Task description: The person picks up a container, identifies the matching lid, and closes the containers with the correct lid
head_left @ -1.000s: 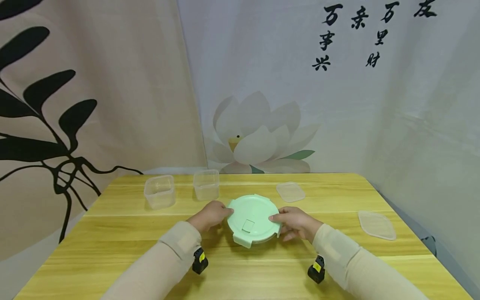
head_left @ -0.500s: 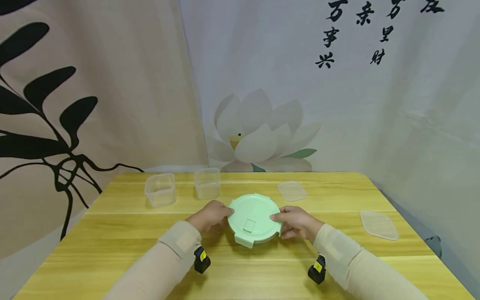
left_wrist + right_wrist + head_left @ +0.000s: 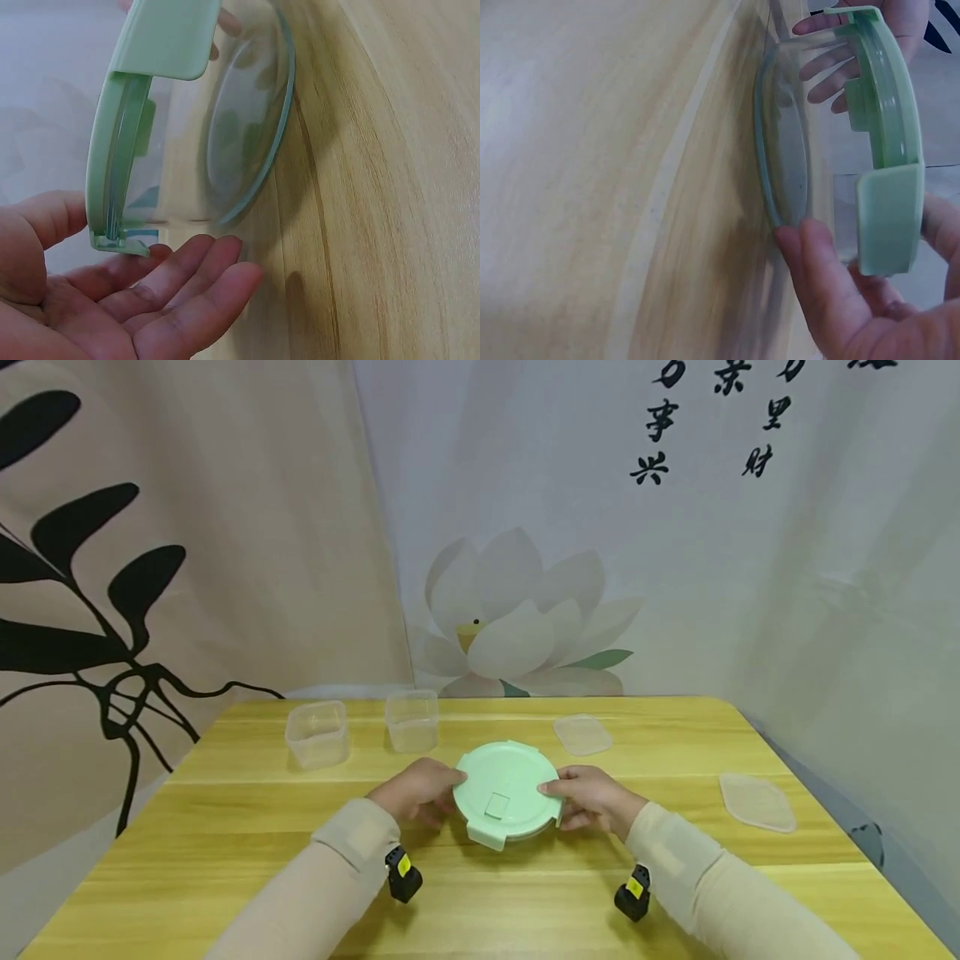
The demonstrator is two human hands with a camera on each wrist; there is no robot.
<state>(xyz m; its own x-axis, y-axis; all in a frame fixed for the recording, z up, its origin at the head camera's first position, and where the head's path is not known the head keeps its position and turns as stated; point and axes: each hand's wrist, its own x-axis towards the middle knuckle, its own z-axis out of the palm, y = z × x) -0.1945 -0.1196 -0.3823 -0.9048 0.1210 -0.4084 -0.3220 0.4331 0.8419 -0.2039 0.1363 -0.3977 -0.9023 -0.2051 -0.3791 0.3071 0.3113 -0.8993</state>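
Note:
A round glass food container with a mint green lid is held between both hands, lid side up. My left hand grips its left edge; in the left wrist view the thumb is at the lid's rim and the fingers lie by a side flap. My right hand grips the right edge, thumb on top of the lid. In the right wrist view its fingertips touch the clear glass bowl below a locking flap. Whether the base touches the table is hard to tell.
Two clear square plastic tubs, a left one and a right one, stand at the back left of the wooden table. Two clear flat lids lie to the right, one farther back, one near the right edge. A printed curtain hangs behind.
Both hands keep their hold on the container, which stays in nearly the same place. The head view has shifted slightly, so the scene sits a little higher in frame.

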